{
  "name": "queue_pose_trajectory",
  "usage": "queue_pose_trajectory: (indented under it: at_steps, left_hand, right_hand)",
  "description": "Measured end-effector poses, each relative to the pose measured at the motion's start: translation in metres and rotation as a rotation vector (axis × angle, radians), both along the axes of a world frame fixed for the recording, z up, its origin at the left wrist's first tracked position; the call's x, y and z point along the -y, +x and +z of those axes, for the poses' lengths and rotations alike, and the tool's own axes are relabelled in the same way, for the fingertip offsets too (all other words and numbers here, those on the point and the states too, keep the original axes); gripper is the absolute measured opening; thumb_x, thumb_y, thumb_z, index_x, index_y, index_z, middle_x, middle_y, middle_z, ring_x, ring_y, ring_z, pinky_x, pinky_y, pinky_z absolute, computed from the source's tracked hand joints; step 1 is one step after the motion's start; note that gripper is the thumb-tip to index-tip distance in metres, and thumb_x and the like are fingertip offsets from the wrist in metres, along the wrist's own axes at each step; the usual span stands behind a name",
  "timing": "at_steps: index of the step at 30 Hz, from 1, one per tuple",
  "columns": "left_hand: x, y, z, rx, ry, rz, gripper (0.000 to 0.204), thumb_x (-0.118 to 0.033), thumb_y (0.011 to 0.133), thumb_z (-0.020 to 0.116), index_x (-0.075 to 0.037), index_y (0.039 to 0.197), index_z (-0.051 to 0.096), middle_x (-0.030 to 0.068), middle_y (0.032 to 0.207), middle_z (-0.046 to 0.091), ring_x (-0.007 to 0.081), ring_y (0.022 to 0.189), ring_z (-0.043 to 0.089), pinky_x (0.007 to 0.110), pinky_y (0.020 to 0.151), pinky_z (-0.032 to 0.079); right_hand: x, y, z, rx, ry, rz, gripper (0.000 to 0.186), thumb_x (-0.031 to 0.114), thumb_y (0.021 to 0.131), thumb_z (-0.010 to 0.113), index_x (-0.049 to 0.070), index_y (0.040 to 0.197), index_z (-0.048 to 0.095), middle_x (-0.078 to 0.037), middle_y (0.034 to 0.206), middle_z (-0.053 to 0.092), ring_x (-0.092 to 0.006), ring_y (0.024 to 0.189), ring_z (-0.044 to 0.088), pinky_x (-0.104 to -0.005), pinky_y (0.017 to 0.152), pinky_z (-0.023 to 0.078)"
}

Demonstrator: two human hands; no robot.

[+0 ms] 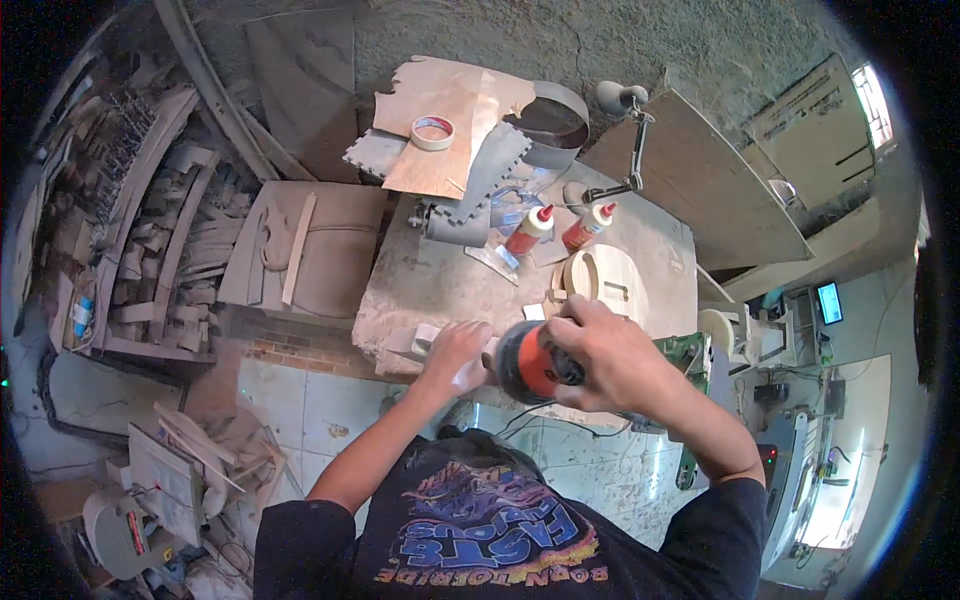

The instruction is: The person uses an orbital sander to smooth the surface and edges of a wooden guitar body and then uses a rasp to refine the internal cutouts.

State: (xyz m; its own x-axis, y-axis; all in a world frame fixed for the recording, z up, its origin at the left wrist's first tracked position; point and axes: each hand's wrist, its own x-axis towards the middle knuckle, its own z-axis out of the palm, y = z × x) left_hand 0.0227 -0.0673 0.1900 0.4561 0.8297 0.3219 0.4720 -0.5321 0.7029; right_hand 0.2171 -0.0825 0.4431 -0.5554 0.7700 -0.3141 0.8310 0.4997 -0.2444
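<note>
My right hand [612, 358] is wrapped round the body of an orange and black power sander [530, 362], tilted so that its round end faces left. Close by on that side, at the table's front edge, my left hand [456, 354] is closed on a pale piece of wood [424, 336]. Much of the piece is hidden under the fingers. The sander's round end is right beside my left fingers; whether it touches the wood I cannot tell. A power cord [520, 425] hangs below the sander.
On the dusty table [420, 290] stand two red-capped glue bottles [527, 232], round wooden pieces [615, 280] and a desk lamp [636, 150]. A tape roll [432, 133] lies on plywood [425, 170] at the back. A green machine [685, 360] stands right; wood scraps [150, 265] fill shelves left.
</note>
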Motion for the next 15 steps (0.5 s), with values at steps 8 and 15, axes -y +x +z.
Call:
queue_pose_trajectory:
  at_steps: [8,15]
  left_hand:
    - [0.002,-0.003,0.004,0.018,-0.051,-0.022,0.043,-0.013,0.062,0.072,-0.002,0.101,0.060,0.0208,0.095,0.064,0.0441,0.097,0.061,0.050,0.083,0.049]
    - [0.004,-0.004,-0.005,0.063,0.051,0.018,0.036,-0.012,0.064,0.077,-0.003,0.091,0.055,0.0184,0.091,0.064,0.0419,0.092,0.063,0.050,0.080,0.049]
  right_hand:
    - [0.006,0.015,-0.007,-0.071,0.036,-0.046,0.059,0.026,0.068,0.084,0.008,0.117,0.057,-0.019,0.116,0.056,-0.0425,0.105,0.061,-0.0516,0.084,0.055]
    - [0.008,0.001,-0.005,-0.115,0.006,-0.013,0.059,0.025,0.067,0.085,0.007,0.116,0.058,-0.019,0.114,0.055,-0.0414,0.106,0.061,-0.0503,0.084,0.054]
